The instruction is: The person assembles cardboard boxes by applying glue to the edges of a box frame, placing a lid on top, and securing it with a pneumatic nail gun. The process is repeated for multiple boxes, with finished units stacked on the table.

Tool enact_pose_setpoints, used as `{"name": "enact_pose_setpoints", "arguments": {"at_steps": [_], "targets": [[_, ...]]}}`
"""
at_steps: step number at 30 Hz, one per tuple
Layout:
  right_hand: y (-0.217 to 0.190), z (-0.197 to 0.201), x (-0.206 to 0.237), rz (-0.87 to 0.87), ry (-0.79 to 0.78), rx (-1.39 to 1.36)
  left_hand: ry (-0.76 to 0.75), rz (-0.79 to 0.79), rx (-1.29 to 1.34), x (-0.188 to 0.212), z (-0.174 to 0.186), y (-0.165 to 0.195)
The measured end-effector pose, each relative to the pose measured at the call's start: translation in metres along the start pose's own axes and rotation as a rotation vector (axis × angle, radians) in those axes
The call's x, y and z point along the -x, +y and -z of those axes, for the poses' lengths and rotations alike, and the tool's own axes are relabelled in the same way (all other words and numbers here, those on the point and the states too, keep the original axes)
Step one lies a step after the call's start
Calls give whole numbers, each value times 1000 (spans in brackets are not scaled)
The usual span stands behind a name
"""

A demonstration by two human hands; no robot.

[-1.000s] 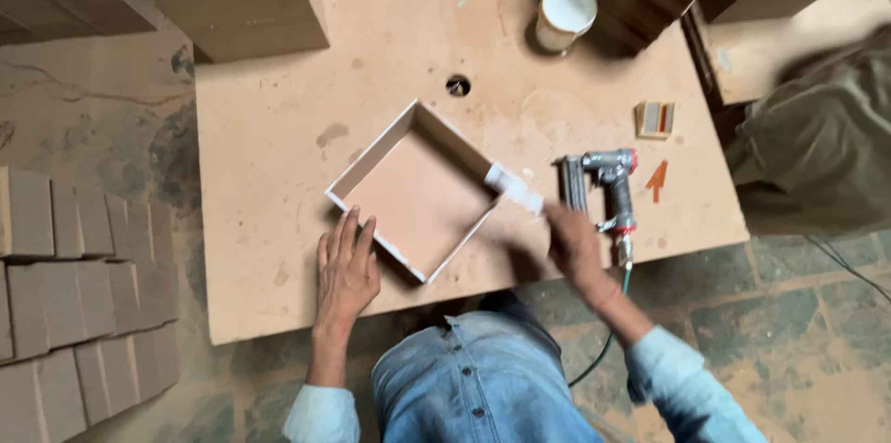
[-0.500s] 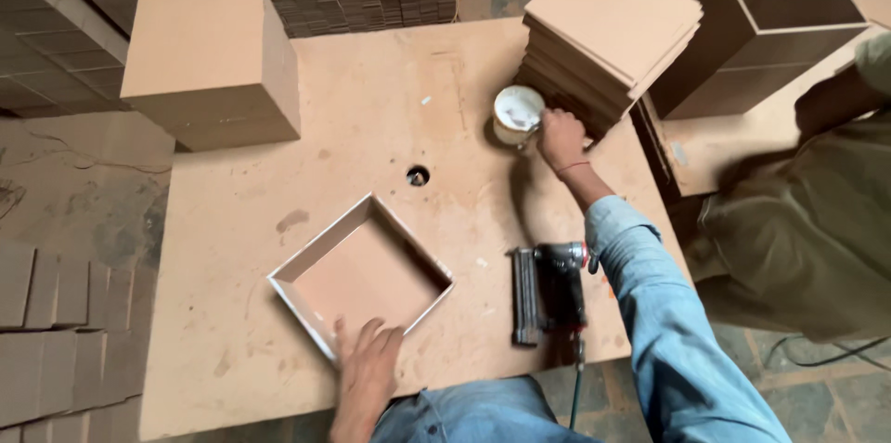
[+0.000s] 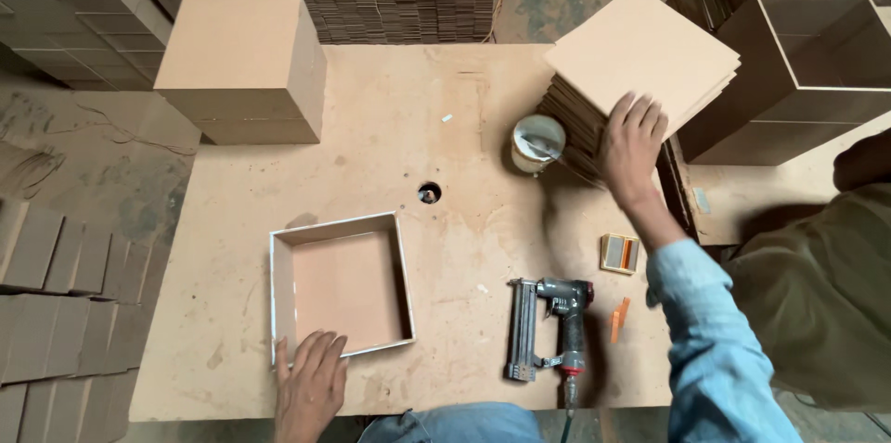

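Resting open left hand on shallow box, right hand open, fingers spread on square board stack

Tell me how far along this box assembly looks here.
Done: an open-topped box with four walls and a bottom sits on the table. In hand: the left hand steadies its near edge; the right hand rests on the square panel stack. Left: no top panel on it; the nail gun lies unused.

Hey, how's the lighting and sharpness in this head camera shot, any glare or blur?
Head view: soft, even light with no glare on the table; faint shadows beside the nail gun and under the right hand; left hand and open box are sharp; mild wide-angle bending at the edges.
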State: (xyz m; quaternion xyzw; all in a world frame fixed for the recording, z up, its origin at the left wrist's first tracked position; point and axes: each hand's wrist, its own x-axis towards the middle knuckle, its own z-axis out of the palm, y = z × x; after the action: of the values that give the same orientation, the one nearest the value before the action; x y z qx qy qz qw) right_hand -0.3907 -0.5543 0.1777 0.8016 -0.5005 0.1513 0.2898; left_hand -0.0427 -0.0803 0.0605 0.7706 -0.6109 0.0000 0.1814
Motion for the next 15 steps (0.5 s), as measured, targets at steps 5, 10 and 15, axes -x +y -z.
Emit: {"name": "enact_pose_setpoints", "arguments": {"at_steps": [5,10,15], "targets": [[-39,56,55,124,-90,-109,67,-72,104,-4,24,2],[-120,157,114,61,310,-602,131,-50,237,-3,46,-10],[-221,196,173,-390,-10,-1427,-34,120,583,5,68,-31]]}}
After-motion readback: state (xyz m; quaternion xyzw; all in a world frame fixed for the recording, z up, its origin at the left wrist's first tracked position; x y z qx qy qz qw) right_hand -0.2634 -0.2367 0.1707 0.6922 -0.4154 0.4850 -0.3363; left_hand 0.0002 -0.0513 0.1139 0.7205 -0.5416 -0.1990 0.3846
